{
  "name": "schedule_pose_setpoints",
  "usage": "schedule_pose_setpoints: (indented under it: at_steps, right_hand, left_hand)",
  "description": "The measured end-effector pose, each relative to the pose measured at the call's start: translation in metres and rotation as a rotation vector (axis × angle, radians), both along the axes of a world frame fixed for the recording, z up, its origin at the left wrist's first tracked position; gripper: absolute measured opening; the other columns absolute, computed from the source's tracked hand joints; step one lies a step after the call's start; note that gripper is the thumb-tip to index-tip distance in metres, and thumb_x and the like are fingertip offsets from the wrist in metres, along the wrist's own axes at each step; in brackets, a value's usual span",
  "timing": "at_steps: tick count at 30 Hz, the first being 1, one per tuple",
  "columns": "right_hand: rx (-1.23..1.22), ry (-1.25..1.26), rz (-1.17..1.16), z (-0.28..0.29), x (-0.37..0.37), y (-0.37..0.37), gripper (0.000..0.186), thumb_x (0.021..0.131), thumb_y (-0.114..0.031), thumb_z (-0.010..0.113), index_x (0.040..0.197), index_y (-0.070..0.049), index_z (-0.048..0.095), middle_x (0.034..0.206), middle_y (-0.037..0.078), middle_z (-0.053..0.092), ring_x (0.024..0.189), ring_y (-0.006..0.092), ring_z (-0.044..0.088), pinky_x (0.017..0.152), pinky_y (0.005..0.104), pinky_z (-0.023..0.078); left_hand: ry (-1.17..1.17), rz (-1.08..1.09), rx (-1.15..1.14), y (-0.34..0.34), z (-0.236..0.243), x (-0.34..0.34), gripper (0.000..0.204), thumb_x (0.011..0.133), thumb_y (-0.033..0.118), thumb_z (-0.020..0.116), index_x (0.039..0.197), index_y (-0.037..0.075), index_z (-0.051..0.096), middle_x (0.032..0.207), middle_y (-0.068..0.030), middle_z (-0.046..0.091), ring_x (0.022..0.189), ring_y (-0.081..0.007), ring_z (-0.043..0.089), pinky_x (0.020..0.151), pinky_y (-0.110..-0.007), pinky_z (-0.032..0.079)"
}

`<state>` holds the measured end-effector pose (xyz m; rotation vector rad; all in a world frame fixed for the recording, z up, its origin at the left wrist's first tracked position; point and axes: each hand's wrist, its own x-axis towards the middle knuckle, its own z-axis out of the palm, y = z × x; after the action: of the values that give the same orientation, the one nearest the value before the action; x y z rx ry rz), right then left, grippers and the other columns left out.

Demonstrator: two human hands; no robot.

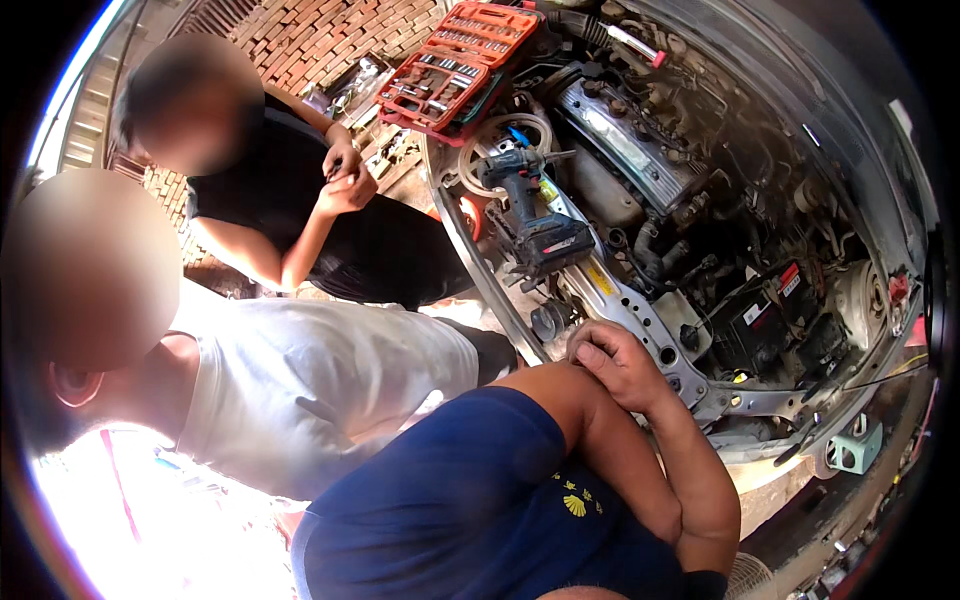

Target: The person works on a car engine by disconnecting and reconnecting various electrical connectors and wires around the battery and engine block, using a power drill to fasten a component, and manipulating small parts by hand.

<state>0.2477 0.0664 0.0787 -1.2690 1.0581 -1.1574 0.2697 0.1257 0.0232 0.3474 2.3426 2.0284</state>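
My arms are folded across my navy shirt (pixel 430 500). My right hand (pixel 622 368) rests at the bend of my left arm (pixel 590 400), its fingers curled against it. My left forearm passes under the right one, and my left hand is hidden there. Just beyond my right hand lies the silver front crossmember (pixel 650 325) of a car's open engine bay. A cordless impact wrench (pixel 525 205) with a black battery pack (pixel 553 243) lies on that crossmember, out of my hands.
One person in a white shirt (pixel 330 370) stands close on my left. Another in black (pixel 300 170) stands beyond, hands (pixel 345 180) together. An orange socket-set case (pixel 460 70) lies open at the far end. The engine (pixel 625 145) and car battery (pixel 755 320) fill the bay.
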Motion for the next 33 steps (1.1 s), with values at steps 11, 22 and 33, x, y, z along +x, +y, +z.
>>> schedule_pose_setpoints:
  at_steps: [11, 22, 33]
  right_hand:
    - [0.003, 0.085, 0.007, 0.015, -0.005, 0.002, 0.041, 0.104, -0.038, 0.064, 0.093, 0.001, 0.065, 0.083, 0.011, 0.064, 0.078, 0.0217, 0.061, 0.075, 0.0364, 0.049]
    - [0.388, 0.001, 0.185, 0.008, -0.081, 0.037, 0.033, 0.101, -0.03, 0.062, 0.089, 0.001, 0.065, 0.077, 0.005, 0.063, 0.07, 0.0101, 0.059, 0.064, 0.0297, 0.048]
    - [0.36, 0.247, -0.703, -0.051, -0.155, 0.197, 0.026, 0.097, -0.026, 0.07, 0.106, -0.002, 0.07, 0.093, 0.007, 0.071, 0.076, 0.0145, 0.064, 0.069, 0.0319, 0.052]
  left_hand:
    - [0.087, -0.251, -0.152, 0.019, -0.005, -0.024, 0.017, 0.088, 0.024, 0.074, 0.091, 0.008, 0.076, 0.086, -0.0154, 0.074, 0.085, -0.0368, 0.072, 0.075, -0.049, 0.058]
    - [0.383, -0.635, -0.493, 0.091, -0.02, -0.051, 0.022, 0.091, 0.027, 0.074, 0.1, 0.008, 0.078, 0.091, -0.0165, 0.075, 0.089, -0.0389, 0.073, 0.078, -0.05, 0.059]
    - [0.177, -0.377, -0.307, -0.021, -0.005, -0.043, 0.029, 0.091, 0.035, 0.07, 0.098, 0.007, 0.075, 0.092, -0.0193, 0.075, 0.091, -0.0438, 0.071, 0.079, -0.054, 0.055]
